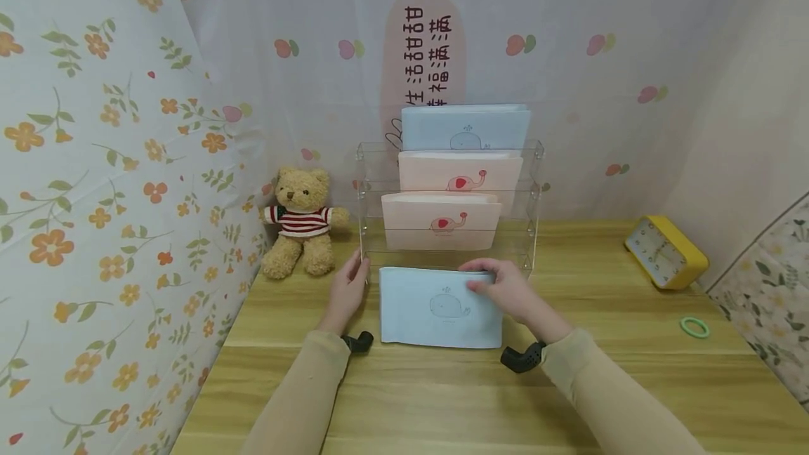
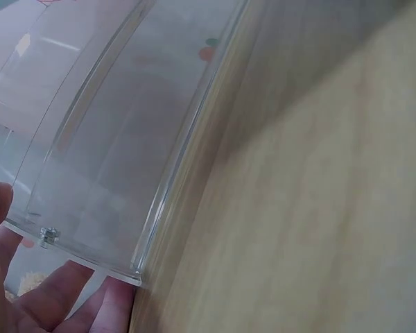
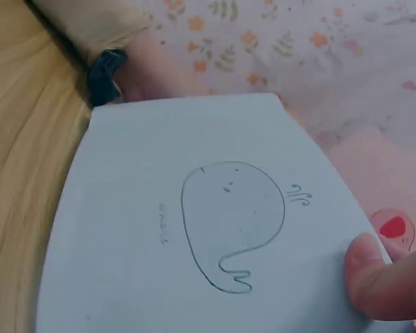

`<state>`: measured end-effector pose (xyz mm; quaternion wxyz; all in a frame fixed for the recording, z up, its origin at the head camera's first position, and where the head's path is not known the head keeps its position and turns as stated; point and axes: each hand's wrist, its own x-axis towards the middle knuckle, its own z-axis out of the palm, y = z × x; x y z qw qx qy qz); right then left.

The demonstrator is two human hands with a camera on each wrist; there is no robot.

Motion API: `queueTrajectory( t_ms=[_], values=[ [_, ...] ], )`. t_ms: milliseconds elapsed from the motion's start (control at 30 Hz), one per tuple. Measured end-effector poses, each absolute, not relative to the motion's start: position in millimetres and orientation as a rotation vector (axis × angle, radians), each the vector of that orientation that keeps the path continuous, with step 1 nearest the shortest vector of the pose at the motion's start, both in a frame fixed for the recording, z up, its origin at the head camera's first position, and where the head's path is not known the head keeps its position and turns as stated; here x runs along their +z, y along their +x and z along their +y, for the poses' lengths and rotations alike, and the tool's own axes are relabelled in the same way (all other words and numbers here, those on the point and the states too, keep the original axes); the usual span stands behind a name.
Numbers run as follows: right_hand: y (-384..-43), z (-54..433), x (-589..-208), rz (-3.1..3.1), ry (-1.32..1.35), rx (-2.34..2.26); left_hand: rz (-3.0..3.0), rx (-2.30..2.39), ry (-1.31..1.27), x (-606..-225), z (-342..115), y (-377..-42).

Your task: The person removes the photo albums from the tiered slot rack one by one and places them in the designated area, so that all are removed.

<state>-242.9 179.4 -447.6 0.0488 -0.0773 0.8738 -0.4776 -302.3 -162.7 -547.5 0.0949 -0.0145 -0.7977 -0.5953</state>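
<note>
My right hand (image 1: 505,290) pinches the top right corner of a light blue booklet-like item (image 1: 413,321) printed with a whale outline. Its thumb lies on the printed face in the right wrist view. The item is held in front of the lowest part of a clear acrylic rack (image 1: 533,244). With my left hand (image 1: 347,286) I grip the rack's left side panel; the left wrist view shows the fingers behind the panel edge (image 2: 97,267). Two pink elephant-printed items (image 1: 411,227) and another light blue whale-printed one (image 1: 430,128) stand in the rack's upper tiers.
A teddy bear (image 1: 305,223) in a striped shirt sits left of the rack. On the right stand a yellow clock (image 1: 666,251) and, nearer, a green ring (image 1: 694,327). Patterned cloth (image 1: 569,90) hangs behind the wooden table (image 1: 436,399).
</note>
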Motion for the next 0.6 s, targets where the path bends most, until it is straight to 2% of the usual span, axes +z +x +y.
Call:
queueTrajectory(
  t_ms=[333,600],
  values=[
    [-259,190,-477,2.748,-0.516,-1.149,-2.393,-1.731,-0.024,-548,-162,-304],
    [-267,194,-506,2.731,-0.516,-1.084,-2.385,-1.745,-0.029,-546,-161,-302]
  ],
)
